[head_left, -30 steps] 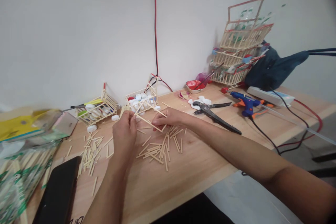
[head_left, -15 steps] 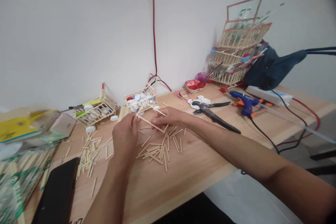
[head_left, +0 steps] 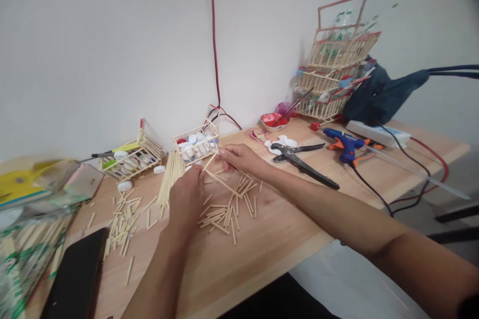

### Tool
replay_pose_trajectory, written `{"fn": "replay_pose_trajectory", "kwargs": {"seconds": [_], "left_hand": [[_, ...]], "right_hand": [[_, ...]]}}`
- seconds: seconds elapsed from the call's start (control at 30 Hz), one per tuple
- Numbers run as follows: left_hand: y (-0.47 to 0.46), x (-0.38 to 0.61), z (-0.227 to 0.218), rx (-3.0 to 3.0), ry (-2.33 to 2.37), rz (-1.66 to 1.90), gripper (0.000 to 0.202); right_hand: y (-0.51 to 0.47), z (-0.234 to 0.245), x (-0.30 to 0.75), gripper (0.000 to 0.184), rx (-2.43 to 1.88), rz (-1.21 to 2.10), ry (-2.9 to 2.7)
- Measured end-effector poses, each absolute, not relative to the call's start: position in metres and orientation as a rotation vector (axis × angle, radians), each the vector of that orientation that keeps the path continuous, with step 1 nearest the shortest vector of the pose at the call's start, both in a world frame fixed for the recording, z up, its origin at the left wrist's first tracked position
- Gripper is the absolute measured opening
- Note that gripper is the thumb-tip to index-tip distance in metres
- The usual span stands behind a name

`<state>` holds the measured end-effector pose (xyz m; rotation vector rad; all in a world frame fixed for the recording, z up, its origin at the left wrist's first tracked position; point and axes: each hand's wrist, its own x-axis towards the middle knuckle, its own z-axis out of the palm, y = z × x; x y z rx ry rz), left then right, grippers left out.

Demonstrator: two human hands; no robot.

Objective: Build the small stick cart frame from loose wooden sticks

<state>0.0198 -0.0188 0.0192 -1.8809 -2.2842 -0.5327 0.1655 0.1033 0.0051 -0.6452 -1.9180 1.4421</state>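
apparently angular, thin, pale wooden frame [head_left: 223,184]

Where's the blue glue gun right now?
In the head view, the blue glue gun is on the right side of the wooden table, between the black cutters and the white power strip.

Holds thin sticks [head_left: 211,161] between left hand [head_left: 189,189] and right hand [head_left: 241,156], near short pieces [head_left: 229,213]. Has pliers [head_left: 307,166] and a glue gun [head_left: 348,147] farther right.
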Motion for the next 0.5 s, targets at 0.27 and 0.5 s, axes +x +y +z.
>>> {"fn": "replay_pose_trajectory", "kwargs": {"seconds": [0.27, 0.5], "left_hand": [[-0.017, 0.018, 0.013, -1.946, -2.202, -0.537, 0.027], [-0.017, 0.018, 0.009, -1.935, -2.214, -0.452, 0.028]], "right_hand": [[0.104, 0.009, 0.167, 0.031, -0.694, 1.314, -1.978], [0.107, 0.004, 0.166, 0.031, -0.728, 1.328, -1.972]]}}
